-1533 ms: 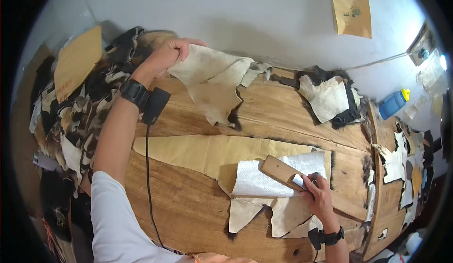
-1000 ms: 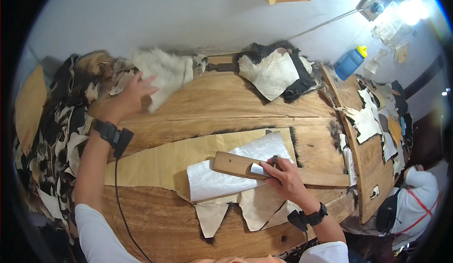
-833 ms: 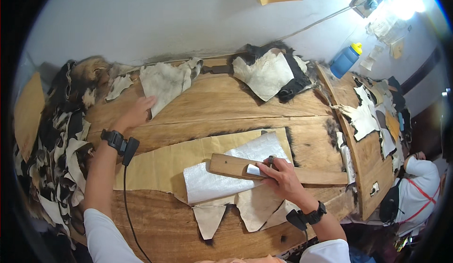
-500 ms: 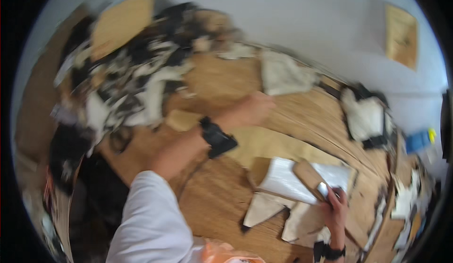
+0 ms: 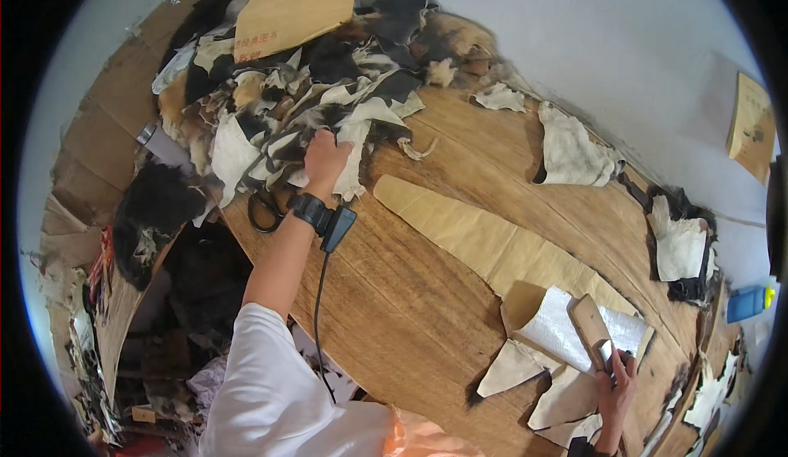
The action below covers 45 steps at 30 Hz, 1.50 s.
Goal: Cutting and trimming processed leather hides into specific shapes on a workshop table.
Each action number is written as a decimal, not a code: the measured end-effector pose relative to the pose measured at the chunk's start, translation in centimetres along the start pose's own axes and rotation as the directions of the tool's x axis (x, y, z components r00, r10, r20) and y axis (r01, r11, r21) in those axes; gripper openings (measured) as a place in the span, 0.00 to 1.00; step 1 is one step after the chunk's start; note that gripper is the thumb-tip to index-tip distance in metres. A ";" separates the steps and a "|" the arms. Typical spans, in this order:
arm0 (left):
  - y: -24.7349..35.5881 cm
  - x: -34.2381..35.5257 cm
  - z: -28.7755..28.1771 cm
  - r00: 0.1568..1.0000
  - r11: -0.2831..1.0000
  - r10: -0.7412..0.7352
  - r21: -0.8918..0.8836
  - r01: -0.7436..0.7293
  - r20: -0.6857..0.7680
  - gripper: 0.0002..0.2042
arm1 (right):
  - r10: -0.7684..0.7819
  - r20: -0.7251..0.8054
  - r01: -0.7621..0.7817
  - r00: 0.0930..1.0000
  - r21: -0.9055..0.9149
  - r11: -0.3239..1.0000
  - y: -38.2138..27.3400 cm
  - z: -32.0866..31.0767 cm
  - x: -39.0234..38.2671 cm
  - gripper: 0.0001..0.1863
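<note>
My left hand [image 5: 326,164] reaches into a heap of black, white and tan fur scraps [image 5: 283,116], its fingers curled on a pale and dark scrap at the near edge. At the lower right, my right hand [image 5: 616,395] grips a small tool with a shiny flat metal end [image 5: 606,352]. Under the tool's end, a narrow brown board [image 5: 587,330] lies aslant across a silvery sheet [image 5: 552,326]. That sheet rests over a long tan paper pattern [image 5: 492,253]. Cream hide pieces [image 5: 566,398] lie beside and partly under my right hand.
A tan paper envelope [image 5: 300,10] tops the heap. Pale hides [image 5: 574,149] lie along the wall, with a black-edged white one [image 5: 680,239] farther right. Black scissor handles [image 5: 264,211] show near my left wrist. A cable [image 5: 318,317] hangs from that wrist. A blue bottle [image 5: 745,303] stands right.
My left hand has swung left from over the middle of the table to the fur heap. My right hand keeps its tool by the brown board. The view has shifted.
</note>
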<state>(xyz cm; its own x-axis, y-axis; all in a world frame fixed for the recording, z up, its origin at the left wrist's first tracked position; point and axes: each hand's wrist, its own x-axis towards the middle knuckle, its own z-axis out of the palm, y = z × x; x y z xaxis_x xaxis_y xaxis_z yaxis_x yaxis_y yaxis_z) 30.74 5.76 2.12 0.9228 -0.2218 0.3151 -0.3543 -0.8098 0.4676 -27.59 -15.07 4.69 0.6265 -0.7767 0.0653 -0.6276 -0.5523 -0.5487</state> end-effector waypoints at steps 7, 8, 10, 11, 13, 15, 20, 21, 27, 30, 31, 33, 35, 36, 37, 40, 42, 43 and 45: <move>0.8 -0.4 -0.6 0.912 0.918 0.032 -0.372 0.135 0.410 0.21 | -0.059 -0.029 0.057 0.998 -0.052 0.997 0.3 0.5 0.1 0.27; 2.8 -2.3 -1.2 0.917 0.934 0.259 -0.319 -0.159 0.302 0.19 | -0.051 -0.021 0.050 0.998 -0.048 0.998 0.4 0.4 0.1 0.27; 5.1 -6.5 -4.4 0.766 0.809 0.583 -0.283 -0.515 0.271 0.16 | -0.033 -0.001 0.033 0.999 -0.043 0.999 0.2 0.2 0.1 0.27; 5.8 -8.5 -5.3 0.659 0.733 0.678 -0.359 -0.577 0.324 0.14 | -0.023 0.001 0.023 1.000 -0.046 0.999 0.2 0.0 0.1 0.27; 6.1 -10.5 -7.9 0.546 0.747 0.663 -0.409 -0.523 0.513 0.13 | -0.005 0.014 0.005 1.000 -0.057 0.998 -0.1 -0.3 -0.2 0.27; 5.1 -11.2 -9.0 0.405 0.765 0.629 -0.439 -0.470 0.663 0.12 | -0.059 -0.006 0.058 0.998 -0.059 0.997 -0.6 -0.3 -0.1 0.28; 3.3 -11.1 -8.8 0.671 0.902 0.427 -0.239 -0.359 0.606 0.09 | 0.010 0.040 -0.007 0.999 -0.065 0.998 -0.7 0.0 -0.1 0.28; 3.3 -10.7 -8.7 0.671 0.903 0.425 -0.240 -0.355 0.607 0.09 | 0.015 0.039 -0.010 0.999 -0.107 0.994 -0.6 0.0 -0.3 0.27; 4.2 -8.5 -7.1 0.776 0.886 0.464 -0.213 -0.413 0.427 0.08 | -0.151 -0.096 0.117 0.984 -0.292 0.949 -2.9 0.1 -1.2 0.20; 5.6 -8.1 -5.2 0.719 0.880 0.470 -0.337 -0.335 0.513 0.08 | -0.092 -0.052 0.074 0.994 -0.289 0.955 -6.6 0.2 -2.2 0.17; 5.9 -8.1 -4.3 0.726 0.852 0.518 -0.353 -0.388 0.452 0.07 | -0.039 -0.001 0.037 0.999 -0.217 0.976 -7.9 0.6 -2.3 0.16; 6.3 -8.0 -2.3 0.735 0.823 0.560 -0.352 -0.445 0.381 0.07 | -0.112 0.061 0.117 0.992 -0.079 0.990 -9.2 2.5 -2.6 0.10; 6.9 -7.6 -0.8 0.641 0.783 0.619 -0.291 -0.549 0.454 0.08 | -0.099 0.163 0.096 0.982 0.023 0.995 -9.9 4.0 -3.1 0.09; 7.6 -7.5 -0.6 0.646 0.782 0.620 -0.286 -0.553 0.445 0.08 | -0.082 0.204 0.083 0.976 0.006 0.997 -9.8 4.8 -3.6 0.09; 8.7 -7.6 -0.5 0.639 0.834 0.551 -0.322 -0.448 0.537 0.07 | -0.063 0.241 0.068 0.969 -0.012 0.998 -9.6 5.4 -4.1 0.09; 11.1 -6.6 0.5 0.658 0.794 0.537 -0.580 -0.183 0.528 0.08 | -0.072 0.160 0.067 0.984 0.034 0.997 -10.5 6.8 -4.6 0.09; 12.3 -5.4 1.0 0.772 0.609 0.586 -0.763 -0.218 0.247 0.10 | -0.099 0.034 0.096 0.995 0.073 0.993 -9.9 7.7 -5.2 0.09; 11.6 -3.6 1.8 0.769 0.608 0.592 -0.761 -0.228 0.243 0.10 | -0.099 0.026 0.097 0.995 0.079 0.992 -9.7 7.9 -5.4 0.09; 8.1 1.1 4.4 0.675 0.671 0.737 -0.078 -0.738 -0.049 0.17 | -0.147 -0.017 0.148 0.989 0.067 0.987 -9.6 8.4 -5.4 0.09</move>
<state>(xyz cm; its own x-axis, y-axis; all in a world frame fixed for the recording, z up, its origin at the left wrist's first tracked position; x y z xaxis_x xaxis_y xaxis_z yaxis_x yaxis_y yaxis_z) 29.51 -3.44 2.62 0.3541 -0.7196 0.5973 -0.9302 -0.3368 0.1457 -21.06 -2.97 2.57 0.7040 -0.6920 0.1599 -0.4953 -0.6397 -0.5877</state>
